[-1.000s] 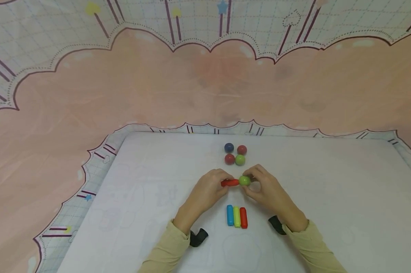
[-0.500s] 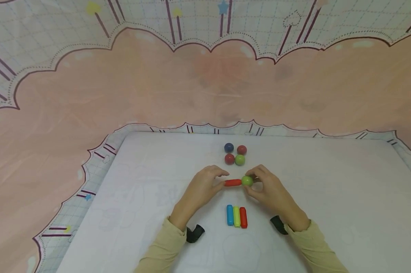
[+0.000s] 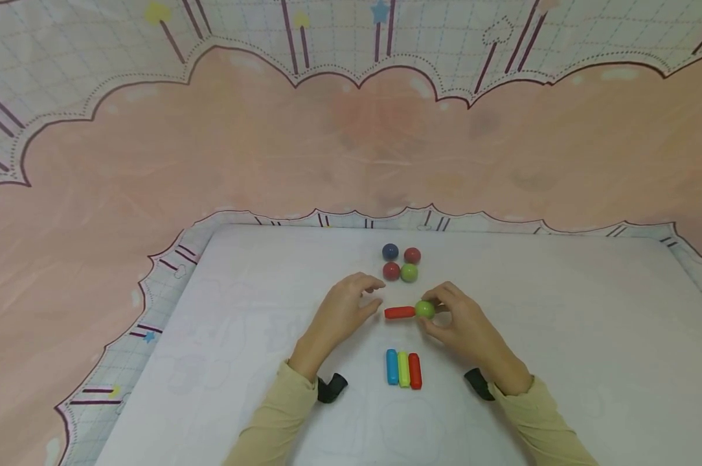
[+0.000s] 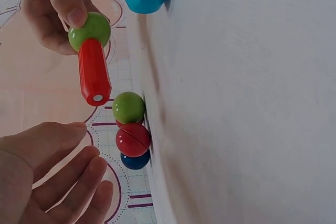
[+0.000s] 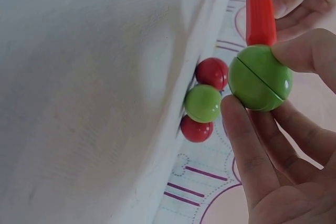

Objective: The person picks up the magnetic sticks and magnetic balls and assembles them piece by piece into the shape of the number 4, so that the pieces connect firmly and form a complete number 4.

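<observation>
Between its thumb and fingers my right hand point(image 3: 464, 323) pinches a green ball point(image 5: 260, 77). A red rod point(image 3: 399, 312) is joined to that ball and sticks out to the left, with a small silvery disc in its free end in the left wrist view. My left hand point(image 3: 336, 317) is just left of the rod's end, fingers parted and holding nothing; a small gap separates thumb and rod. Behind the hands sit a blue ball point(image 3: 390, 252), two red balls point(image 3: 391, 271) and another green ball point(image 3: 409, 273).
Nearer the person, a blue rod point(image 3: 392, 367), a yellow-green rod point(image 3: 404, 369) and a second red rod point(image 3: 415, 371) lie side by side on the white table point(image 3: 240, 375). A patterned cloth point(image 3: 351, 149) hangs behind. Black straps point(image 3: 331, 388) show at the wrists.
My left hand has let go of the red rod and drawn back to the left and away. The right hand has shifted slightly right, carrying the green ball with the rod attached.
</observation>
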Available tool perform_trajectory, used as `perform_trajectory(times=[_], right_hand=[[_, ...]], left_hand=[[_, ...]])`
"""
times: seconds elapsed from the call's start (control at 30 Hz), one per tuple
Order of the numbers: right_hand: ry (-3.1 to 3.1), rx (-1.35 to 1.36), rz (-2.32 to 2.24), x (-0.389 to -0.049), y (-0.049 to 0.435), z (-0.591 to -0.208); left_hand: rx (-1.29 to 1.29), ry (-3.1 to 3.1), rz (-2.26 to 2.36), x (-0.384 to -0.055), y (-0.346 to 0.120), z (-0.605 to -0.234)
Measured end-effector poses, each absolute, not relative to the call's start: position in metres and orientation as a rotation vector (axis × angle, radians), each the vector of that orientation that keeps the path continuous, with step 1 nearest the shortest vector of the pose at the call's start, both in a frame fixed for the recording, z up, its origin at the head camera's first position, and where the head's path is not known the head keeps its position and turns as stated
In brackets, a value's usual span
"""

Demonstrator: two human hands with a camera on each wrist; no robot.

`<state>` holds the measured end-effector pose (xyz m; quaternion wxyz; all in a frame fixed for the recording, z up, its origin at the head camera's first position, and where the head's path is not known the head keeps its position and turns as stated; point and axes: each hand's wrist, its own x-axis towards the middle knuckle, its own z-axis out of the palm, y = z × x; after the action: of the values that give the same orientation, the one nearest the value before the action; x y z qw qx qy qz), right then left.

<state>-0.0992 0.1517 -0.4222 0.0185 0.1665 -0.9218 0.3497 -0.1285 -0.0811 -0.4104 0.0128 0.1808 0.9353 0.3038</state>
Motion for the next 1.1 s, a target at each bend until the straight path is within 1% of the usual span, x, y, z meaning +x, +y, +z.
perform_trajectory(times=[0.4, 1.1], right_hand=[[-2.867, 0.524, 1.091, -0.099, 0.158, -0.427], [-2.912, 0.485, 1.089, -0.101, 0.163, -0.431]], left_hand=[[0.569, 2.919, 0.967, -0.137, -0.081, -0.412], [0.540, 2.923, 0.976, -0.163, -0.072, -0.413]])
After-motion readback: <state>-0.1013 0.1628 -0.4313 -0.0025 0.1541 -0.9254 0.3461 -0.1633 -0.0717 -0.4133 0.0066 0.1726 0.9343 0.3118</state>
